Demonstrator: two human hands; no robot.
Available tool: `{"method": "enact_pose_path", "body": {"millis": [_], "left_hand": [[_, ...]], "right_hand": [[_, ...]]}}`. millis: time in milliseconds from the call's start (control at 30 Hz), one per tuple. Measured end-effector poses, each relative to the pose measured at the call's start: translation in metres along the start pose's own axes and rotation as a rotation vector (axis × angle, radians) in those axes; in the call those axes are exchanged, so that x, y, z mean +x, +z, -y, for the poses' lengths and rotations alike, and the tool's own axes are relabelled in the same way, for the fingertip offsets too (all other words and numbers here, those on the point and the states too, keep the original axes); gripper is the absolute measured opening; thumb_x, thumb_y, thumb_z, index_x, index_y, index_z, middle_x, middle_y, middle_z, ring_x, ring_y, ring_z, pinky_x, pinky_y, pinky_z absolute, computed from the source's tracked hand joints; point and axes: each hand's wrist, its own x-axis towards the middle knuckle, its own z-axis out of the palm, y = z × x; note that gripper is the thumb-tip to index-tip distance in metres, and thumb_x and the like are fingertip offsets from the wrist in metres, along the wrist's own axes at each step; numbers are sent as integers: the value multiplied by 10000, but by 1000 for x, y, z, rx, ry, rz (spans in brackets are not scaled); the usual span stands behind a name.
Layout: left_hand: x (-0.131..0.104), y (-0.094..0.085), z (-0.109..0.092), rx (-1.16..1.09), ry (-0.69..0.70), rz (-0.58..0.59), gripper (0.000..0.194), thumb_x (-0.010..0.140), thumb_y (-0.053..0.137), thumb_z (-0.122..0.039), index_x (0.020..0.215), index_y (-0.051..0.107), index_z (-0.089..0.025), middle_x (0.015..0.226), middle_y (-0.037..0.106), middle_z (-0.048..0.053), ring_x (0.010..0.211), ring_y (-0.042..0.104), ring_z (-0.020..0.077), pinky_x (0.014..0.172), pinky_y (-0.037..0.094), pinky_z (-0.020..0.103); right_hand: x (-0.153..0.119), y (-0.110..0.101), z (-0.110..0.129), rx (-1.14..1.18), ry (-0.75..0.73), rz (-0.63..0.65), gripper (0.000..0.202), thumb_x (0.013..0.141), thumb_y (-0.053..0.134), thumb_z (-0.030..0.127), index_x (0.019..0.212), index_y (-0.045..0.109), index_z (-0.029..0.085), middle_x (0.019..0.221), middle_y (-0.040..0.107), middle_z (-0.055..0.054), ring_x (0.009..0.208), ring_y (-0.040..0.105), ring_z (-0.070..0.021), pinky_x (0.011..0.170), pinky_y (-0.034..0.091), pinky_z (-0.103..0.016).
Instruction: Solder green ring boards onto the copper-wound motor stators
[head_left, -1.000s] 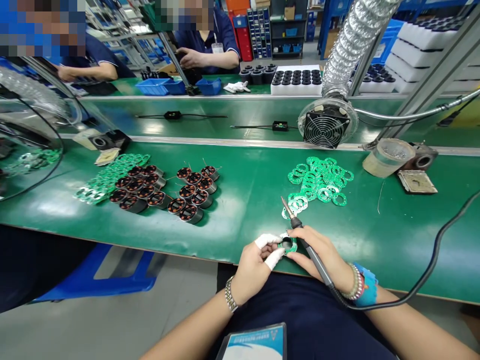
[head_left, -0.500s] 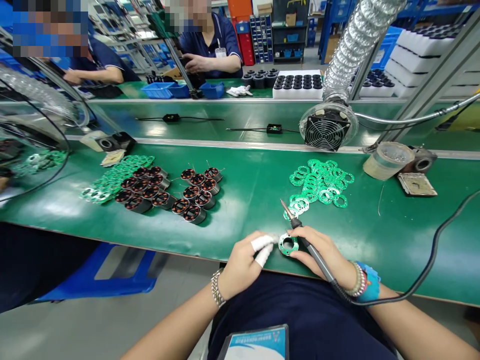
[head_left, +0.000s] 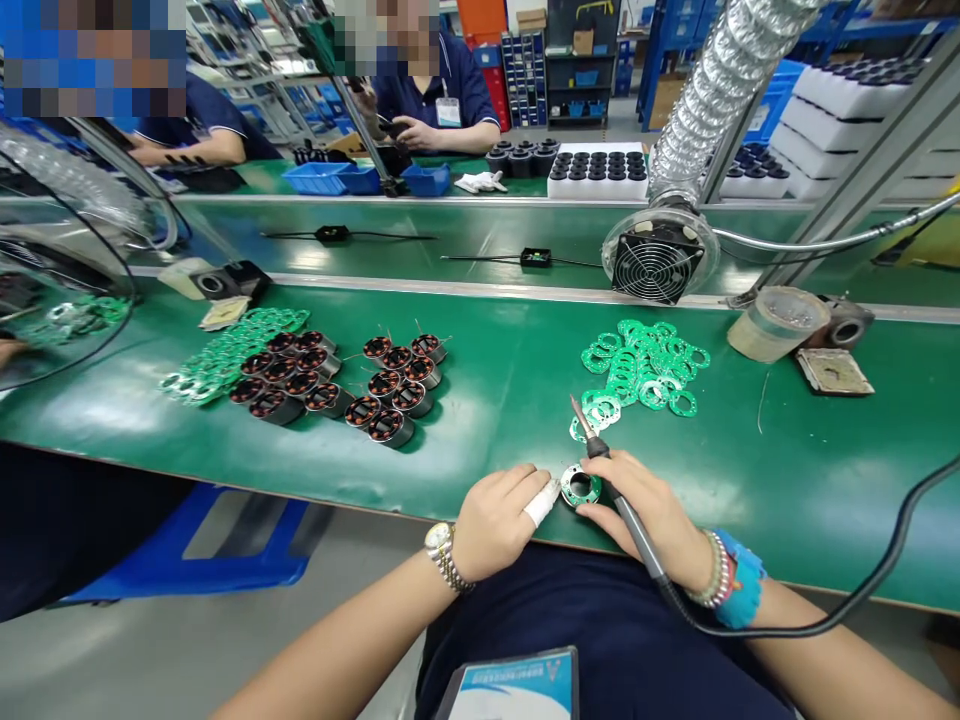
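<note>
My right hand (head_left: 660, 510) holds a soldering iron (head_left: 634, 525), its bare tip pointing away from me and up to the left. The thumb and a finger of that hand also rest against a green ring-shaped circuit board (head_left: 569, 490) near the bench's front edge. The board appears to sit on a round part, mostly hidden. My left hand (head_left: 499, 525), with white covers on its fingers, is closed at the board's left side. Whatever its fingertips pinch is too small to make out. Beyond the iron's tip lies a pile of loose ring boards (head_left: 622, 375).
Several copper-wound motor stators (head_left: 388, 428) stand left of centre, beside overlapping green boards (head_left: 217, 365). A fan (head_left: 654, 265) on a foil duct hangs ahead. A cup (head_left: 772, 325) and a sponge tray (head_left: 834, 370) stand right. The iron's cord (head_left: 862, 590) trails right. Two co-workers sit opposite.
My left hand has turned, its fingers drawn closer together against the board's left edge. The board and soldering iron have shifted slightly right. The co-worker opposite has moved their hands.
</note>
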Motion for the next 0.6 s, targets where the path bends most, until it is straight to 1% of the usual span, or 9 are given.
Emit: {"method": "enact_pose_path", "body": {"millis": [133,200,233,300,400,433,467,533,600], "left_hand": [[0,0,6,-40,14,73,169,852,429,-121,942,571,-112,865,669,106,785,612,205,621,504,309],[2,2,5,-116,-84,156,152,847,427,-137,895,571,-128,845,656,98,738,606,195,598,491,297],[5,3,3,-184,-179,212,144,844,425,-152,852,567,-135,813,645,91,701,599,187,582,484,292],[12,6,-2,-424,-460,332,175,846,397,-189,741,531,-148,695,601,60,597,571,159,533,463,270],[19,7,-9,-1013,-971,440,239,860,334,-255,661,436,-173,548,492,-11,454,509,113,414,412,215],[19,6,-9,-1193,-1096,456,243,862,341,-286,664,426,-174,545,480,-22,442,506,106,392,403,202],[18,6,-8,-1316,-1176,460,236,857,374,-316,683,437,-170,561,490,-24,449,513,101,392,409,196],[13,4,-4,-1369,-1197,429,194,814,498,-341,762,501,-154,629,544,-10,525,553,104,465,457,207],[6,4,3,-1285,-1116,379,190,769,585,-310,863,567,-146,699,597,13,613,580,117,551,485,223]], "right_hand": [[1,-1,-1,-1,1,8,310,835,569,194,1126,463,202,889,570,-62,796,520,-192,689,483,-322],[0,-1,-1,-5,-8,6,304,835,568,189,1121,463,203,897,573,-66,797,516,-193,687,480,-322],[-1,0,-1,-7,-10,6,304,835,568,188,1120,463,203,906,574,-69,804,516,-195,693,479,-324],[-1,1,-1,-8,-12,5,307,834,568,181,1121,461,201,926,576,-76,826,517,-200,712,478,-331],[-2,1,-1,-12,-8,5,307,834,567,177,1121,462,196,931,574,-78,826,516,-199,713,475,-329],[-2,1,-1,-11,-3,6,303,834,567,178,1118,464,195,925,573,-77,818,515,-196,707,475,-327],[-2,1,-1,-8,1,7,299,834,568,181,1115,466,195,917,571,-75,809,514,-194,699,474,-324],[-1,0,-1,0,3,10,298,832,571,185,1112,468,194,904,569,-71,798,511,-191,690,473,-319],[-1,-1,-1,7,0,13,303,830,574,184,1113,466,194,909,570,-70,799,509,-190,692,472,-317]]}}
